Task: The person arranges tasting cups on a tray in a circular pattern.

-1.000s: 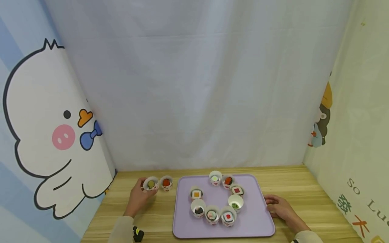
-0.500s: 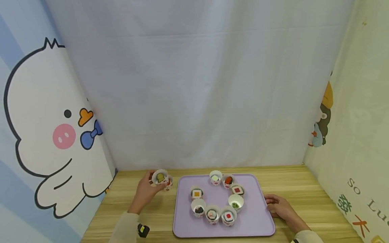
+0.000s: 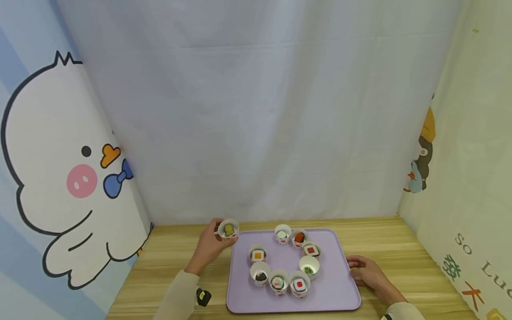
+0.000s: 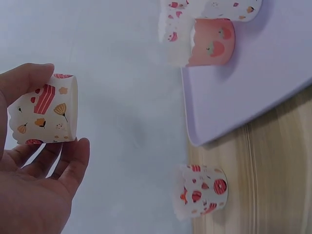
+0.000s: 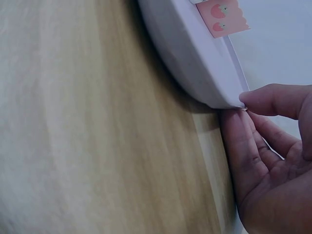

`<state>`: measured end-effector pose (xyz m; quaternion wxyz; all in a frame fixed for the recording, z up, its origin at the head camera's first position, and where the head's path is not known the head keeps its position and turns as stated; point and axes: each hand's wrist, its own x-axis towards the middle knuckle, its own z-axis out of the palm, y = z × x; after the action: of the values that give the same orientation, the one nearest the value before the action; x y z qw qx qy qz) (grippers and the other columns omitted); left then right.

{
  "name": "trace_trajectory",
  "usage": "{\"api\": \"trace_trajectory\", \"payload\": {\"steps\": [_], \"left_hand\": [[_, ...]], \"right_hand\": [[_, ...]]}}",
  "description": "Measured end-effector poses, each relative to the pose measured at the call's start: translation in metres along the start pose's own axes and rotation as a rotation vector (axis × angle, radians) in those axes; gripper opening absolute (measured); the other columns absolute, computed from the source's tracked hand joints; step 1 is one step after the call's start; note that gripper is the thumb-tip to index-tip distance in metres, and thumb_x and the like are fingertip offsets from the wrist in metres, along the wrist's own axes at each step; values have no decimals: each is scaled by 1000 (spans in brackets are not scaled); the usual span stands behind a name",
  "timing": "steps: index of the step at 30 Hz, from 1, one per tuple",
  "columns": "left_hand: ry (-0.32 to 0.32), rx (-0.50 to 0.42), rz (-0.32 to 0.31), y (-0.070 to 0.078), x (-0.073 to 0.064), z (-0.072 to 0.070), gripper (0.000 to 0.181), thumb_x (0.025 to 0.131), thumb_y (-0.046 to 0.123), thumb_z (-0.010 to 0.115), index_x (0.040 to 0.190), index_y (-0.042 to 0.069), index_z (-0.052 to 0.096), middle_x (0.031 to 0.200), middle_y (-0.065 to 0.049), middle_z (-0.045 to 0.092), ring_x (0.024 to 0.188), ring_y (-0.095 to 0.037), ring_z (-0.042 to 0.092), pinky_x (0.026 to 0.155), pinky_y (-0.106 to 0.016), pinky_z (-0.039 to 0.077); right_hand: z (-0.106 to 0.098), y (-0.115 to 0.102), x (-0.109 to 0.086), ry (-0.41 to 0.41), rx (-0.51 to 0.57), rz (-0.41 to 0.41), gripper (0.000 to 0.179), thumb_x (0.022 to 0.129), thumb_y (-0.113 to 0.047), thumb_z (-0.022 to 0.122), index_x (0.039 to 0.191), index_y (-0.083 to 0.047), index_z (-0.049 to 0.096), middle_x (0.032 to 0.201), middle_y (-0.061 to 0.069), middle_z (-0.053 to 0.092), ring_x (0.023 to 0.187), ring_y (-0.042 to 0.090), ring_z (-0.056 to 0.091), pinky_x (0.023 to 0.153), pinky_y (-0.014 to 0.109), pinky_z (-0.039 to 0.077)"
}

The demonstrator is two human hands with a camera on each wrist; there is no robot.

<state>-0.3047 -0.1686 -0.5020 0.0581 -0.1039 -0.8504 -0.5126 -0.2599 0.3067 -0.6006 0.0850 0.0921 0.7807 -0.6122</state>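
My left hand [image 3: 209,247] holds a patterned paper baking cup [image 4: 43,109] between thumb and fingers, up off the table at the tray's back left corner. Inside it sits a small yellow-green piece [image 3: 229,230]. Another paper cup [image 4: 202,190] stands on the wood beside the tray; in the head view the left hand hides most of it, though its red-orange filling [image 3: 218,232] peeks out. At the right side of the lilac tray [image 3: 334,293], my right hand [image 3: 370,273] pinches the rim, thumb on top and fingers below in the right wrist view.
Several paper cups with toy sushi pieces form an open ring on the tray, among them one with an orange-topped piece [image 3: 258,256] and one with a red-topped piece [image 3: 299,285]. A grey curtain [image 3: 256,133] hangs behind the wooden table [image 3: 192,302].
The left hand has lifted the baking cup and carried it rightward, past the other cup, to the tray's back left corner. The right hand has stayed on the tray's edge.
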Motion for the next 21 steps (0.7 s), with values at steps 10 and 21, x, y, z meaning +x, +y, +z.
{"api": "trace_trajectory", "payload": {"steps": [10, 21], "left_hand": [[-56, -11, 22, 10, 18, 27, 63, 82, 27, 78, 135, 11, 49, 122, -12, 60, 110, -28, 61, 89, -43, 54], [-133, -5, 23, 16, 33, 63, 58, 83, 26, 77, 131, 9, 49, 119, -12, 61, 104, -24, 60, 86, -41, 52]], "right_hand": [[-1, 1, 1, -7, -7, 0, 57, 78, 6, 61, 133, 11, 49, 103, 6, 61, 83, 15, 61, 69, 35, 58], [0, 2, 1, 5, -5, -7, 56, 77, 7, 60, 132, 12, 49, 102, 7, 62, 83, 15, 61, 68, 35, 57]]}}
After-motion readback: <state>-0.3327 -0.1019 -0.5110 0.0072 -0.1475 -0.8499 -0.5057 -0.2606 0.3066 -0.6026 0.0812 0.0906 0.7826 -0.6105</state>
